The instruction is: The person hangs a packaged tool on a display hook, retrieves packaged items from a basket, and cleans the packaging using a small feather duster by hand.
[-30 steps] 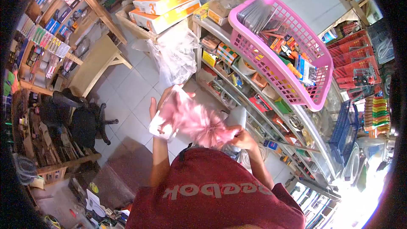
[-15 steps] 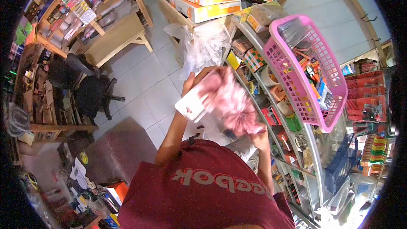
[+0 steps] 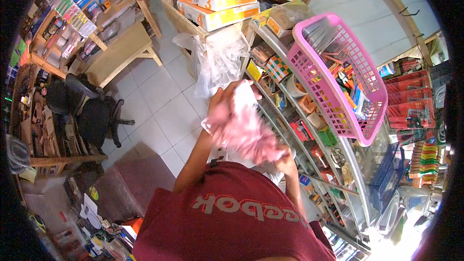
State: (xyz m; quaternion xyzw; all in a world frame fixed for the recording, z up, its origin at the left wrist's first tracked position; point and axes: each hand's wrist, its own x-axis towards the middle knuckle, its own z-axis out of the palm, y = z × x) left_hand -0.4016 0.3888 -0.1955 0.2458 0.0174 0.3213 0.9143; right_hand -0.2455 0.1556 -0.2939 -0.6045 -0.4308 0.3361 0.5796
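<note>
My left hand grips a flat white package, its fingers around the far edge. In the earlier view a hang hole shows at one end of this package. A pink cloth, smeared by motion, lies across the package and covers most of its face. Bunched at the cloth's lower right end, my right hand is closed on it. What the package contains is hidden.
At my right, a pink basket of small goods rests on a glass display case. Orange-and-white boxes are stacked ahead on a wooden crate. A black chair and a wooden bench stand to the left.
The cloth has swept left and down over the package, hiding more of it. My right hand has shifted slightly left, and the package is tilted differently. The whole view has turned a little.
</note>
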